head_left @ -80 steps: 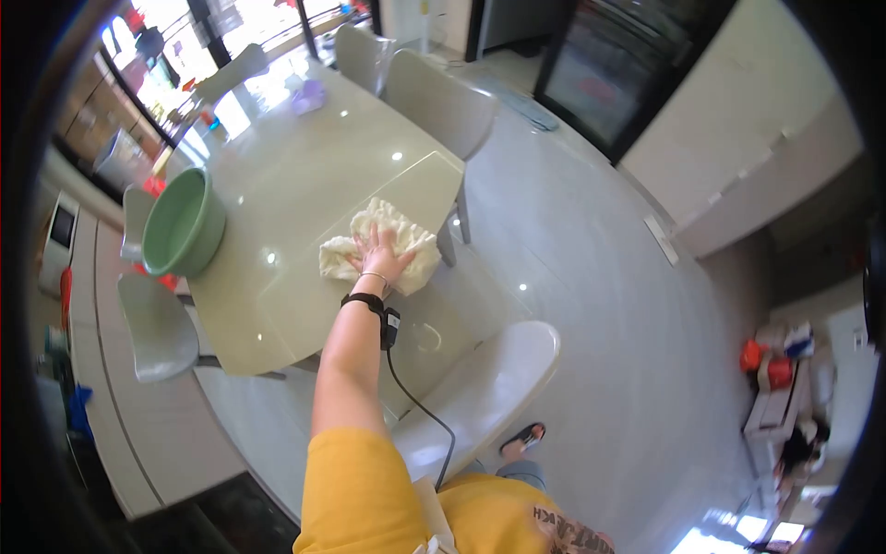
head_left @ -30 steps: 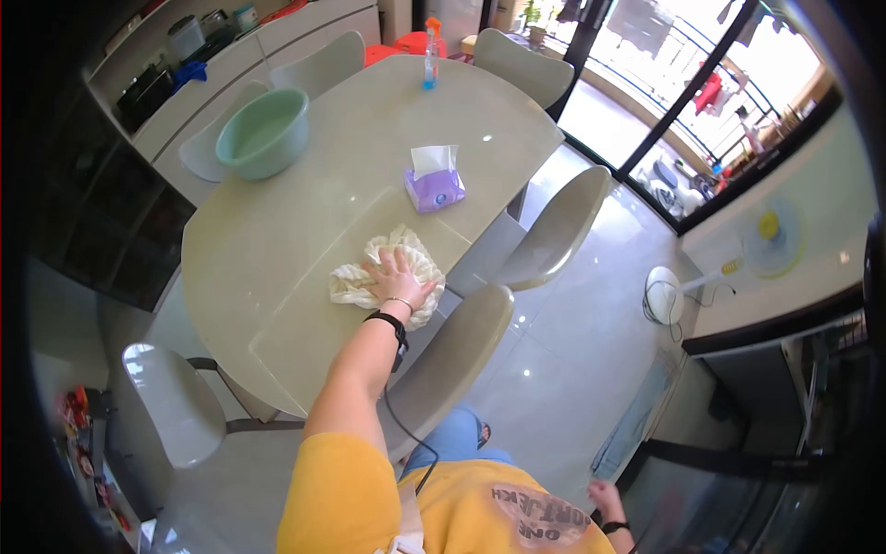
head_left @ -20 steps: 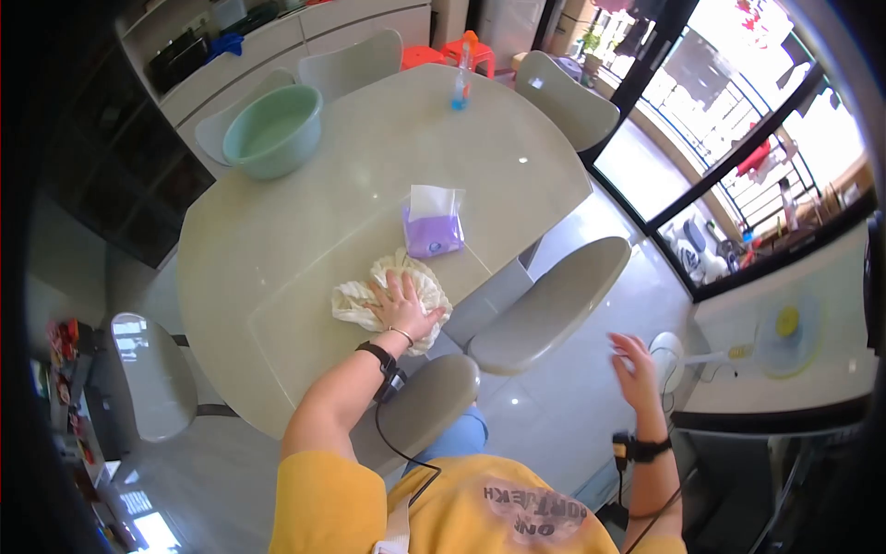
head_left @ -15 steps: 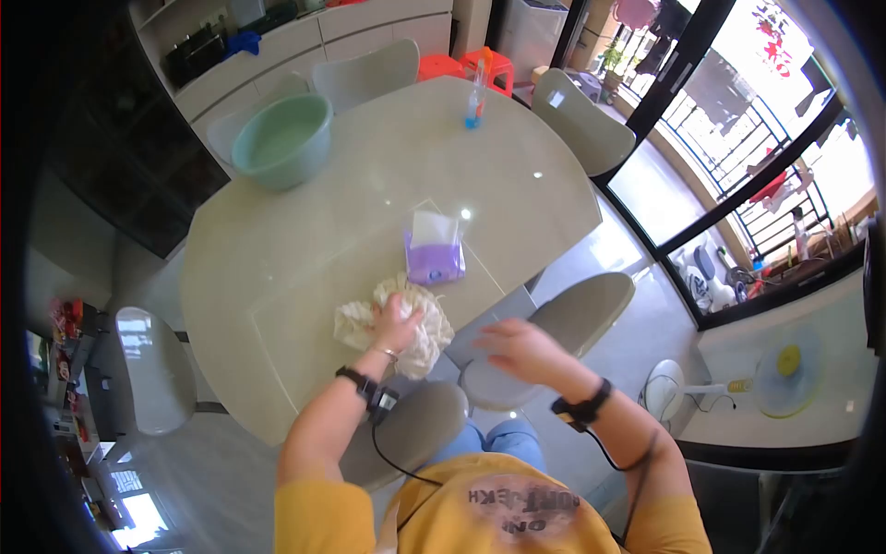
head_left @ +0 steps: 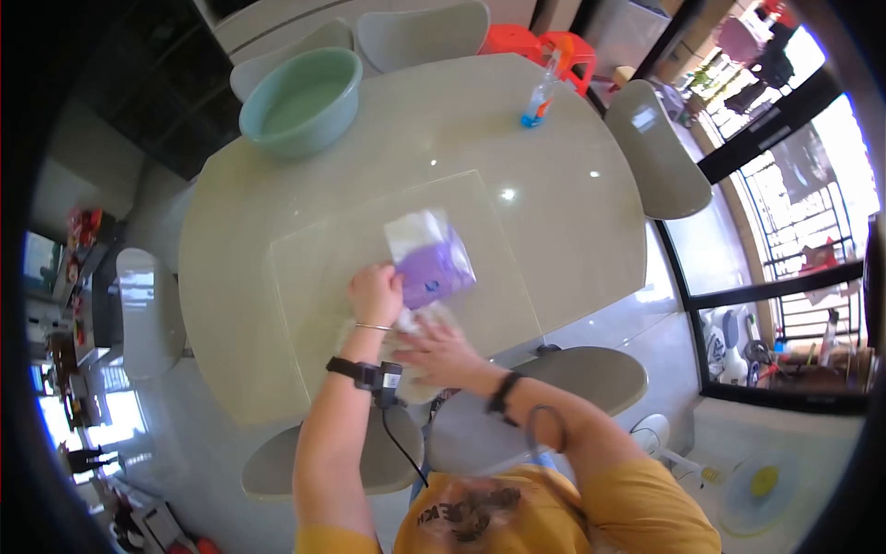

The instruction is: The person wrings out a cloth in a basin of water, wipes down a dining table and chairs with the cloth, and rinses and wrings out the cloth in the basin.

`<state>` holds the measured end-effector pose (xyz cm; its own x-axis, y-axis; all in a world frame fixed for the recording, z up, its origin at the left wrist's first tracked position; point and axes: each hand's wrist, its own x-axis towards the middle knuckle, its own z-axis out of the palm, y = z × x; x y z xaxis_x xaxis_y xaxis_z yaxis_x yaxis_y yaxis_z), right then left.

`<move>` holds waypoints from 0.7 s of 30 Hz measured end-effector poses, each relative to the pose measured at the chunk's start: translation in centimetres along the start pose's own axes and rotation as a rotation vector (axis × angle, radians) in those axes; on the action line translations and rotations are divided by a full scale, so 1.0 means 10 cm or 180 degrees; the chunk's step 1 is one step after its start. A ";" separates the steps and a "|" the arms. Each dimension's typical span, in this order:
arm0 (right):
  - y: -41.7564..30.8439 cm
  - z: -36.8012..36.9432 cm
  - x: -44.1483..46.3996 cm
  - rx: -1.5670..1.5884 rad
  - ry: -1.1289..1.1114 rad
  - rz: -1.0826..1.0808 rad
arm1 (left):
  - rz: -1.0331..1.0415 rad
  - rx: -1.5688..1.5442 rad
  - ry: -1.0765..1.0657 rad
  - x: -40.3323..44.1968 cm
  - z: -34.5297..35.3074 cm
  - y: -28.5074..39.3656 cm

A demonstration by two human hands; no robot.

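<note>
My left hand (head_left: 377, 294) is closed at the lower left edge of a purple tissue pack (head_left: 434, 275), which looks tilted and smeared by motion. A white tissue (head_left: 411, 234) sticks out of the pack's top. Just below, my right hand (head_left: 436, 351) lies with fingers spread over a crumpled off-white cloth (head_left: 406, 321) near the table's front edge. Both hands and forearms hide much of the cloth.
On the pale dining table (head_left: 572, 203) stand a light green basin (head_left: 305, 106) at the back left and a spray bottle (head_left: 540, 97) at the back right. Chairs surround it, including one at the right (head_left: 655, 152). A fan (head_left: 761, 482) stands at the lower right.
My left hand has left the cloth and closed on the tissue pack, which has turned. My right hand has come in from the right onto the cloth. The view has shifted.
</note>
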<state>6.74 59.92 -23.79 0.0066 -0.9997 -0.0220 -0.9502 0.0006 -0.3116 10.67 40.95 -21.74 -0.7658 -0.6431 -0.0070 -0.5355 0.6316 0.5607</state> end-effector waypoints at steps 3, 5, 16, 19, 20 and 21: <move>0.90 -0.41 -0.95 -0.0371 -0.0779 0.0567 | 0.0240 -0.1351 0.1114 -0.11 -0.31 -0.12; 1.64 -0.81 -1.59 -0.0448 -0.0789 0.1557 | -0.0440 -0.1178 0.1064 -0.41 -0.72 -0.32; 2.53 -0.90 0.63 -0.0765 0.0201 0.2215 | -0.1784 -0.1477 0.1948 -2.17 -1.52 -0.37; 1.21 -0.54 1.30 -0.0586 -0.0067 0.0886 | -0.1753 -0.1708 0.1994 -2.01 -1.42 -0.03; 0.82 -0.39 1.33 -0.0231 0.0016 0.0430 | -0.1671 -0.1726 0.1915 -1.91 -1.36 0.06; 0.40 -0.20 1.32 -0.0430 -0.0029 -0.0061 | -0.1581 -0.1758 0.1827 -1.82 -1.30 0.15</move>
<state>2.42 46.70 -23.42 0.0275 -0.9993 -0.0261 -0.9832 -0.0223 -0.1814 28.44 47.94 -9.99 -0.1232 -0.9921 -0.0239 -0.3961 0.0270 0.9178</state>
